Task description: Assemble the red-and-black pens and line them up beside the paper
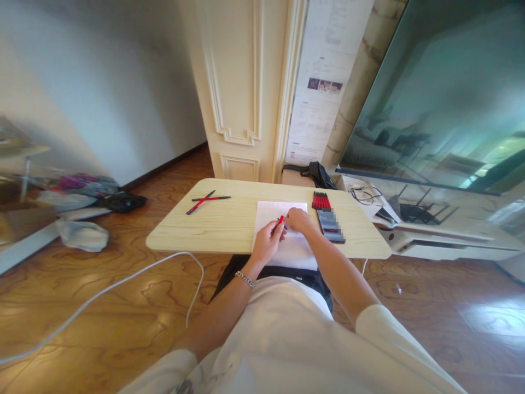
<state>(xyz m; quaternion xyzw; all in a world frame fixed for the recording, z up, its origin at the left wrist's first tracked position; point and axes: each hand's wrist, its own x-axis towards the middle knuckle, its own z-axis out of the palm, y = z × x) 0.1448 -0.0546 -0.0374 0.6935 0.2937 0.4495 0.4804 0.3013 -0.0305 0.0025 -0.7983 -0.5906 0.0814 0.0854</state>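
In my left hand is a red pen, its red end pointing up between thumb and fingers. My right hand is closed right beside it, fingers bent down; whatever it holds is hidden. A small dark piece shows between the two hands, too small to name. Both hands are over a white sheet of paper on the pale wooden table.
Two red-and-black pens lie crossed on the table's left. Several more pens are lined up at the right, above a dark flat case, partly pixelated. A white cable runs below the left edge.
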